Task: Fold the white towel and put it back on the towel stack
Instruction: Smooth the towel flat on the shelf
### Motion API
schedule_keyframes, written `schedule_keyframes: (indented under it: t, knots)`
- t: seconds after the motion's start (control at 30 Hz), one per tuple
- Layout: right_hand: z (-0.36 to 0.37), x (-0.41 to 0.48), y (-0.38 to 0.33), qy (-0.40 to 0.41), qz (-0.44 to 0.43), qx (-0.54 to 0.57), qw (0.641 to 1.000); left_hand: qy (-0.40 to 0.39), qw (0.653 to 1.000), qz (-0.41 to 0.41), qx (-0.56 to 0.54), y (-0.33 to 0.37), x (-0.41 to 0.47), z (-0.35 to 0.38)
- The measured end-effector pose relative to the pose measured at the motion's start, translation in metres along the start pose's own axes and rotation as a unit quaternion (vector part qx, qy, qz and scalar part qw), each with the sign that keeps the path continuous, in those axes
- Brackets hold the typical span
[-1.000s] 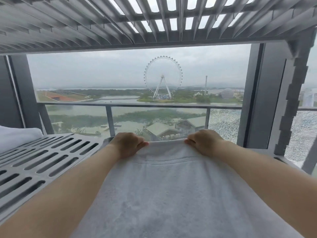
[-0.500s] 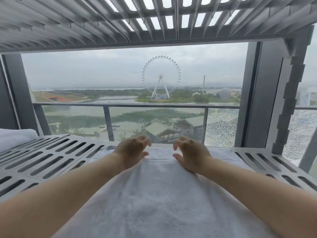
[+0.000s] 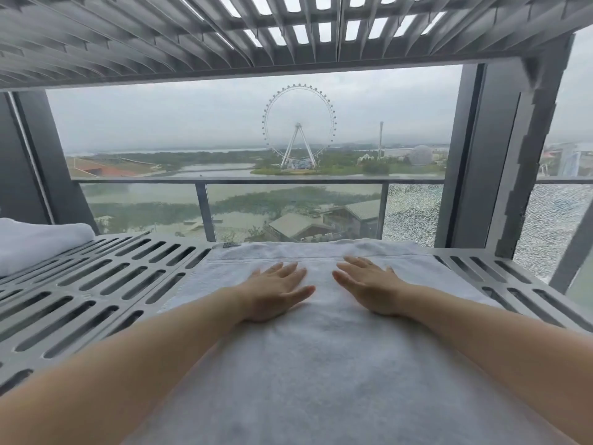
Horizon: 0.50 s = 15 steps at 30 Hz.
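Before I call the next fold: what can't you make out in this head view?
White terry towel: near end cut off by the head view's bottom edge; its length and layer count unclear.
Folded white towel stack: cut by the left edge; number of towels unknown.
Small dark tag at the towel's far left corner: too small to read.
Towel surface under the left hand and right hand: covered by the flat palms.

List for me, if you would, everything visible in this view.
White terry towel: one, white, spread on the shelf, centre.
Folded white towel pile: one, white, shelf's far left.
Grey slotted metal shelf: one, grey, beneath the towels.
Grey slatted metal shelf overhead: one, grey, top.
Glass balcony railing: one, grey-framed, beyond the shelf.
White Ferris wheel: one, white, outside, distant.
Hands: two, bare; left hand and right hand flat on the towel, apart.
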State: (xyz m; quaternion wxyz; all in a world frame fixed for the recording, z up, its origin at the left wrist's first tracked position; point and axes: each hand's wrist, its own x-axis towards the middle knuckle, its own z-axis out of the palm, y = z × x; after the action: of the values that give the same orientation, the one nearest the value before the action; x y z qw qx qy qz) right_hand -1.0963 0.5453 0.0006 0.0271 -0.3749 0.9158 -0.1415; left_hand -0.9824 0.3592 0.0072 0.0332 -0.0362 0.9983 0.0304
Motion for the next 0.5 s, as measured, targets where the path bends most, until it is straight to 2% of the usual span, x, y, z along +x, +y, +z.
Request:
schedule_keyframes:
  t: [0.1,0.23,0.33,0.43,0.5]
  knots:
    - [0.001,-0.031,0.0,0.043,-0.031,0.034,0.998,0.034,0.999,0.026,-0.003,0.001,-0.015,0.003]
    - [-0.001,-0.081,0.018,-0.048,-0.062,-0.043,0.996,0.004,0.997,0.067,-0.029,0.0,-0.049,0.016]
    - [-0.016,-0.105,0.027,-0.034,-0.032,-0.033,0.998,0.003,0.998,0.067,-0.011,-0.008,-0.069,0.015]
    - [-0.015,-0.118,-0.002,-0.008,-0.016,-0.017,1.0,0.006,0.999,0.045,-0.014,-0.001,-0.087,0.007]
    - [-0.002,-0.128,-0.034,-0.02,-0.044,0.008,0.999,0.013,0.997,0.05,-0.056,0.015,-0.103,0.009]
